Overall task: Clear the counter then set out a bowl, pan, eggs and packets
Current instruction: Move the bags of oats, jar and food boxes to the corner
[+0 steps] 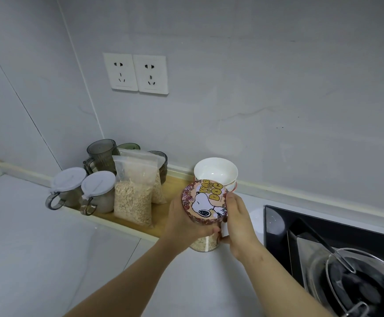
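A clear jar of oats (205,243) with a pink cartoon-dog lid (205,200) stands on the white counter (37,248). My left hand (181,223) wraps its left side and my right hand (239,223) grips its right side. Just behind the jar, against the wall, is a white bowl (216,171). Two zip bags of oats (136,195) stand on a wooden tray (163,223) to the left. At the lower right, a pan under a glass lid (355,284) sits on the black stove (278,225).
On the tray's left end stand two lidded jars with handles (83,191) and several dark glass cups (101,154). Two wall sockets (136,74) are above them. A small white round object (257,216) lies beside the stove.
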### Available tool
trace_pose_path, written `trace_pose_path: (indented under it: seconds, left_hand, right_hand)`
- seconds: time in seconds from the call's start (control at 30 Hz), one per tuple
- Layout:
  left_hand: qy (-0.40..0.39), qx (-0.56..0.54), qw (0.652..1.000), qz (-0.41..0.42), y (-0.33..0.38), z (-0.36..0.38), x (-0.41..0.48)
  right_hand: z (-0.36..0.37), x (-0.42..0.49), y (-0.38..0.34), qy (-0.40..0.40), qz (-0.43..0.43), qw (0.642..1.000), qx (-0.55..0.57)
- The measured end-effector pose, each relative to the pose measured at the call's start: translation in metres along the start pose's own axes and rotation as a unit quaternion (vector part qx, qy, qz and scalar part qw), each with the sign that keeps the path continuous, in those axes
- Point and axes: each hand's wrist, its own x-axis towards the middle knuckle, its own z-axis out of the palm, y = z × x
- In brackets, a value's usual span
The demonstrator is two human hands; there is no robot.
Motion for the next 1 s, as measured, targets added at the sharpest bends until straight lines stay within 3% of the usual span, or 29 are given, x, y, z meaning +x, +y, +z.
trace_pose_path:
  seconds: [0.13, 0.23, 0.37, 0.5, 0.7, 1.0]
  left_hand:
    - [-0.029, 0.002, 0.999, -0.028, 0.002, 0.0, -0.002]
    - [-0.012, 0.01, 0.994, -0.105, 0.001, -0.002, -0.01]
    - [0.086, 0.023, 0.983, -0.159, 0.065, -0.014, -0.049]
    - [0.146, 0.035, 0.978, -0.144, 0.104, -0.008, -0.08]
    - [0.087, -0.09, 0.976, -0.177, 0.159, 0.037, -0.13]
    - [-0.014, -0.069, 0.983, -0.172, 0.209, 0.119, -0.23]
  right_hand:
    - [-0.005, -0.015, -0.01, 0.008, 0.038, 0.999, 0.002]
    - [-0.014, -0.03, -0.019, -0.001, 0.071, 0.997, -0.009]
    - [-0.034, -0.049, -0.023, 0.002, 0.073, 0.997, -0.039]
    - [-0.058, -0.071, -0.027, -0.016, 0.048, 0.997, -0.064]
    - [-0.103, -0.113, -0.026, -0.037, 0.025, 0.998, -0.055]
    - [-0.213, -0.202, -0.012, 0.01, -0.003, 1.0, -0.015]
